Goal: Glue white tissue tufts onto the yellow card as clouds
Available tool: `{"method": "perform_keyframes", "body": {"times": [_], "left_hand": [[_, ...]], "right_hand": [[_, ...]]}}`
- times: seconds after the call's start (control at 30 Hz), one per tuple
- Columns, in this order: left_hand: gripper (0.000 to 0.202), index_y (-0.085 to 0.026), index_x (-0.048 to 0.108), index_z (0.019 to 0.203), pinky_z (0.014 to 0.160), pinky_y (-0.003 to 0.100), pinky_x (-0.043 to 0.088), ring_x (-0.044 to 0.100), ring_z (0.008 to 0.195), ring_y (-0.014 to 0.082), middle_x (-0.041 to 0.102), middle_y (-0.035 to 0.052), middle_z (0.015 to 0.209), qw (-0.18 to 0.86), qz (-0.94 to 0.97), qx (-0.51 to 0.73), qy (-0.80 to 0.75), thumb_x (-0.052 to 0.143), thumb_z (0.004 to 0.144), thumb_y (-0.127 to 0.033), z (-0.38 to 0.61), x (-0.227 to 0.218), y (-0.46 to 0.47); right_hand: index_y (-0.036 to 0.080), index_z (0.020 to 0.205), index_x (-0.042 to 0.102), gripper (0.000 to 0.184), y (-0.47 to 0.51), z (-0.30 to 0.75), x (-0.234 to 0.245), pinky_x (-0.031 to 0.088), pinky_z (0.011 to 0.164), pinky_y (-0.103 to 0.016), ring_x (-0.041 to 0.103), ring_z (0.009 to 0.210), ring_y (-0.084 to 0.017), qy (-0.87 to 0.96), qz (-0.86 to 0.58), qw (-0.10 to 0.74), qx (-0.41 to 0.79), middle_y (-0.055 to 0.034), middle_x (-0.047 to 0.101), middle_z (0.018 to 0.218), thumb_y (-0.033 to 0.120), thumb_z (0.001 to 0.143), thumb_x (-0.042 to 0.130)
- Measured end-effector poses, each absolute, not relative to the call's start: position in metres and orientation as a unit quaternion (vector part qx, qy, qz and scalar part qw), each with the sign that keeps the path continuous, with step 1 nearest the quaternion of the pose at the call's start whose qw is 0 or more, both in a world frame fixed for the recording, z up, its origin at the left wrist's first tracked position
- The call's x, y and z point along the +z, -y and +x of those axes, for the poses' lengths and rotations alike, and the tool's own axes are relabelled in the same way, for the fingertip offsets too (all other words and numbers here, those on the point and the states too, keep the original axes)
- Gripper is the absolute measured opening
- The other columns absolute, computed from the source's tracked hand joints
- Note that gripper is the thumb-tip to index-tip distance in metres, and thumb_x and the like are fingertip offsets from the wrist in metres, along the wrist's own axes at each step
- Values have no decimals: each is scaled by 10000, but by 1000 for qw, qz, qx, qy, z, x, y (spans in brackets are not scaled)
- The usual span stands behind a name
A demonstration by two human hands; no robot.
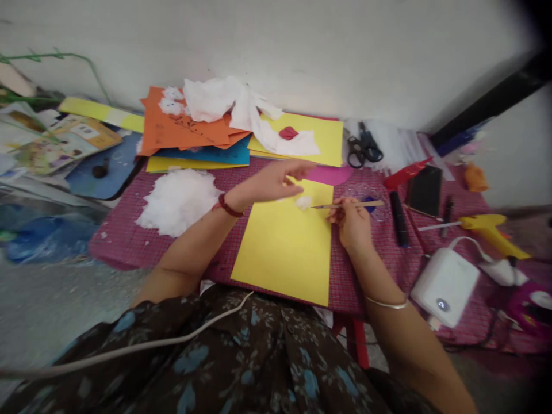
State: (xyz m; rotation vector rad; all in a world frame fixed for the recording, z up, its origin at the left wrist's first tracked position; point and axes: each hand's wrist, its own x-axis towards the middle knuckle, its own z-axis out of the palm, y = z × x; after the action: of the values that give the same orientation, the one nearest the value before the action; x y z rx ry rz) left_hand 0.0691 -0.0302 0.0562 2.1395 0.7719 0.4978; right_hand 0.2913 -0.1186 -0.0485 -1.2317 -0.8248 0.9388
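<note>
A yellow sheet of paper (287, 247) lies on the cloth-covered table in front of me. Near its top edge sits a small white tuft (303, 202), apparently of cotton. My left hand (280, 181) hovers over the top left of the sheet, fingers apart and holding nothing I can see. In my right hand (354, 224), at the sheet's right edge, is a thin wooden paintbrush (357, 204), its dark tip pointing left beside the tuft. A large heap of white cotton (179, 201) rests left of the sheet. Behind the right hand is a clear dish (379, 210) with something blue.
Orange sheets (185, 132), white cloth-like material (215, 100) and more yellow paper (328, 135) lie at the back. Toward the right are scissors (364, 148), a red tube (407, 173), a black marker (399, 218), a yellow glue gun (487, 227) and a white power bank (446, 284).
</note>
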Motion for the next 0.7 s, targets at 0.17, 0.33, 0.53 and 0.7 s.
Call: {"method": "perform_keyframes", "body": {"times": [0.17,0.33,0.53,0.7], "left_hand": [[109,-117,648,949,786,255,480,624,822,87,670,3,862,441,754,369,-319,607,848,-124,-5,114,19],[60,-122,642,787,648,221,428,573,695,97,646,9,738,321,787,226,-476,618,804,-174,-89,91,36],[142,-156,658,858,716,264,464,602,756,143,678,37,834,218,834,95,-498,530,825,-208,-120,39,91],[193,-149,630,996,884,363,480,607,977,238,664,107,1011,96,864,14,-494,519,849,-211,-106,16,115]], "right_hand": [[186,766,607,158,119,291,-47,406,446,-244,529,460,-106,328,-568,632,412,-20,594,597,325,839,622],[181,696,616,139,119,288,-45,349,439,-270,523,447,-103,322,-564,636,416,-47,599,630,215,831,615],[184,686,620,190,122,284,-42,366,473,-274,530,447,-109,330,-590,620,398,-35,575,585,217,872,607],[182,682,619,207,124,283,-41,376,481,-278,531,446,-108,331,-603,612,390,-42,585,593,187,886,587]]}}
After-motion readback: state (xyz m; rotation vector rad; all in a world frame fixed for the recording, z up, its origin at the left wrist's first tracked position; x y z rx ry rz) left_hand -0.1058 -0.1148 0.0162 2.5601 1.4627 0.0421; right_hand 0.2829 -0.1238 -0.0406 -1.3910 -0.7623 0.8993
